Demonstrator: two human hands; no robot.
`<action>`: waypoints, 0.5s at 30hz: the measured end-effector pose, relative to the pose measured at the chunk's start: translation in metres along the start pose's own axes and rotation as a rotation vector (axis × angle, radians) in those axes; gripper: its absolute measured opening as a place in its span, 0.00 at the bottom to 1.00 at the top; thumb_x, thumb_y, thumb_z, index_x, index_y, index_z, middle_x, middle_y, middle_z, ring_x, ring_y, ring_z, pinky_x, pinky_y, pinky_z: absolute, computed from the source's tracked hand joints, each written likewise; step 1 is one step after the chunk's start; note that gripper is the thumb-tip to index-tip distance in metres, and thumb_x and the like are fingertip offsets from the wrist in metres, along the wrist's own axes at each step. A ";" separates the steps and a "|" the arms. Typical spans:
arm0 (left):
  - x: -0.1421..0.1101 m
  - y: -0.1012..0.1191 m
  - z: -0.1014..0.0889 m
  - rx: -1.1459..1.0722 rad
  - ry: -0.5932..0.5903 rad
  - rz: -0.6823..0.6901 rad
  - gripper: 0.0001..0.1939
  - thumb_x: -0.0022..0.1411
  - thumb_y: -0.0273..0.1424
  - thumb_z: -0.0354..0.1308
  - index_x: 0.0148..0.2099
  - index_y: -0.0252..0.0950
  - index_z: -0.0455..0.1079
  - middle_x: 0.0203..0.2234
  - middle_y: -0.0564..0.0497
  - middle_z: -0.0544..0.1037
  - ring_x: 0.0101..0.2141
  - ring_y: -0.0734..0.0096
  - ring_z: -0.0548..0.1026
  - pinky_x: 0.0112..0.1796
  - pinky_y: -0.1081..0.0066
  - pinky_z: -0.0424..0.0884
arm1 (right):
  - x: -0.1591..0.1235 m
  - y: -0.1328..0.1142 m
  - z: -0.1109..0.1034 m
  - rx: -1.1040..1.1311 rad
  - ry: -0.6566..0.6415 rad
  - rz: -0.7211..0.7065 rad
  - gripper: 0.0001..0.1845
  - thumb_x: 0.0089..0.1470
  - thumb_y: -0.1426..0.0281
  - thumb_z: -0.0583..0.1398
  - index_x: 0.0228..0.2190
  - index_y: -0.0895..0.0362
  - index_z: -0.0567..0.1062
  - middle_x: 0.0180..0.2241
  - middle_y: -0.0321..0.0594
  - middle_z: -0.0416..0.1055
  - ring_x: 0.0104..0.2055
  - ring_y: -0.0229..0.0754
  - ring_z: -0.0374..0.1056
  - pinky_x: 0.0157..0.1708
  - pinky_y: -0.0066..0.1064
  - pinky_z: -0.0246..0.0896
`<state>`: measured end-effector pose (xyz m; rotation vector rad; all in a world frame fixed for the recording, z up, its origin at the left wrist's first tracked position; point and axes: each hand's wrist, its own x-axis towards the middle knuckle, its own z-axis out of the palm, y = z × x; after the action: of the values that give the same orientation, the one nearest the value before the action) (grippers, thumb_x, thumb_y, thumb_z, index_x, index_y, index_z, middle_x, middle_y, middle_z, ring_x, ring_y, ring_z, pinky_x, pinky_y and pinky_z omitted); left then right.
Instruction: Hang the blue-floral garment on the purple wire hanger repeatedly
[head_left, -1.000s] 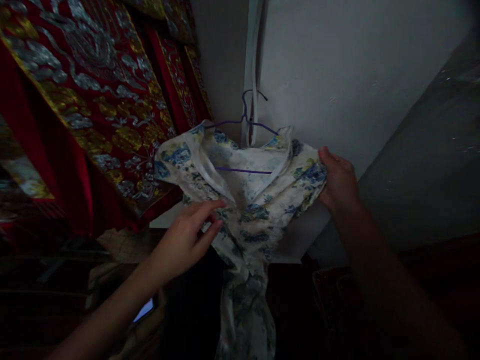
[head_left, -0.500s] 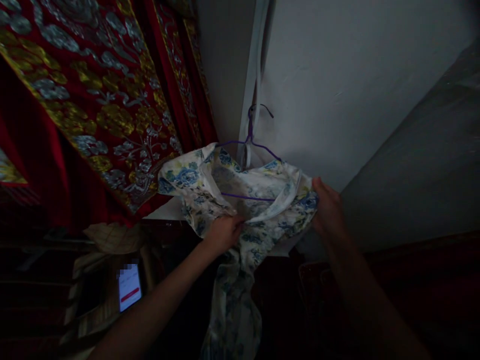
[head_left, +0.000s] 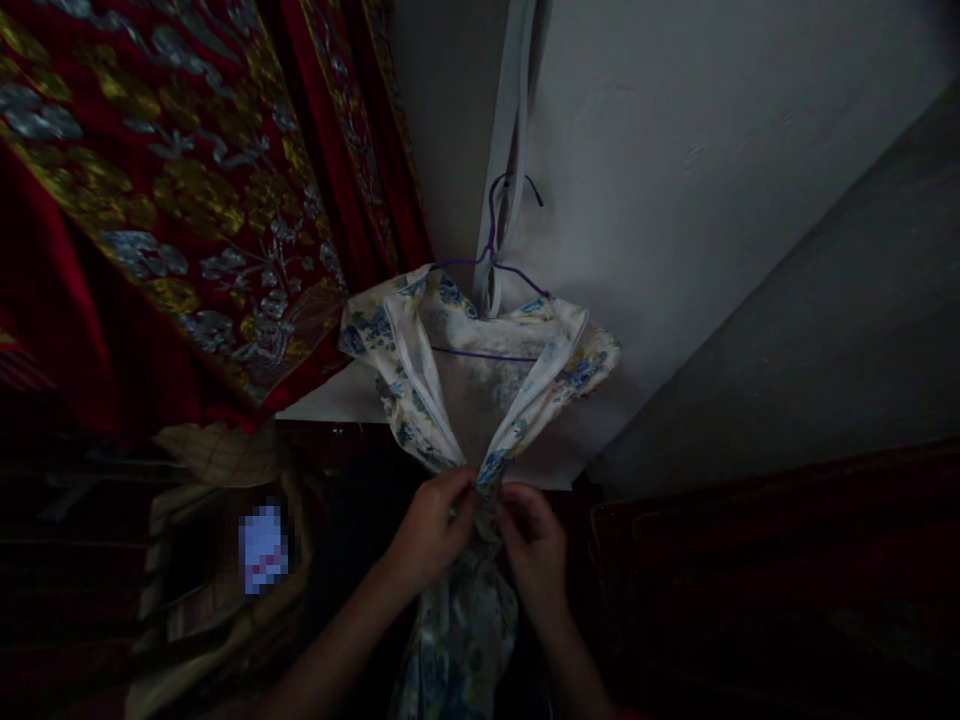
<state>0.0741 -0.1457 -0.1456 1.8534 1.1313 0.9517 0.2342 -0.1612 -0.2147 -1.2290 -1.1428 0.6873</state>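
Observation:
A white dress [head_left: 469, 620] with blue and yellow flowers hangs on a purple hanger [head_left: 491, 245] hooked by the wall. It could also be a long blouse; its lower end runs out of view. My left hand [head_left: 439, 525] is closed, thumb and fingers pinching the cloth at the bottom of the V-shaped neck opening. Opposite it, my right hand [head_left: 532, 540] pinches the other front edge at the same height. Both front edges come together between the two hands. What lies right under the fingertips is hidden.
Red cloth [head_left: 195, 200] with gold and silver embroidery hangs at the left. White cords [head_left: 517, 130] run down the wall corner. At lower left, a phone with a lit, blurred screen [head_left: 262, 550] lies on a wooden stool or chair [head_left: 150, 580]. The room is dim.
My right hand has left the shoulder at the right and come down to the front edge beside my left hand. My left hand has moved slightly lower. The neckline now hangs in a narrower V.

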 end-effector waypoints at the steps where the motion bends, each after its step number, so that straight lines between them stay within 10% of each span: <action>1: 0.000 0.002 0.002 -0.060 0.014 -0.011 0.08 0.67 0.26 0.51 0.41 0.38 0.72 0.35 0.48 0.79 0.39 0.62 0.78 0.43 0.67 0.71 | -0.014 0.003 0.009 0.028 -0.056 0.028 0.13 0.55 0.63 0.64 0.41 0.56 0.78 0.40 0.45 0.79 0.42 0.48 0.75 0.44 0.40 0.72; 9: 0.007 0.015 0.011 -0.652 0.237 -0.112 0.17 0.57 0.31 0.64 0.39 0.42 0.56 0.23 0.58 0.75 0.25 0.73 0.74 0.29 0.75 0.67 | 0.006 -0.016 0.027 0.017 -0.122 0.032 0.09 0.57 0.62 0.62 0.31 0.55 0.77 0.30 0.39 0.77 0.33 0.45 0.73 0.34 0.33 0.68; 15: 0.058 0.053 -0.019 -0.873 0.346 -0.152 0.25 0.48 0.29 0.66 0.35 0.42 0.49 0.22 0.57 0.79 0.18 0.81 0.66 0.22 0.81 0.56 | 0.005 0.016 0.019 -0.036 -0.144 0.053 0.14 0.59 0.58 0.61 0.29 0.55 0.76 0.27 0.38 0.75 0.31 0.44 0.71 0.33 0.32 0.65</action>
<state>0.0958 -0.1054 -0.0792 0.9116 0.8194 1.4176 0.2204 -0.1454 -0.2301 -1.2600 -1.2492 0.8089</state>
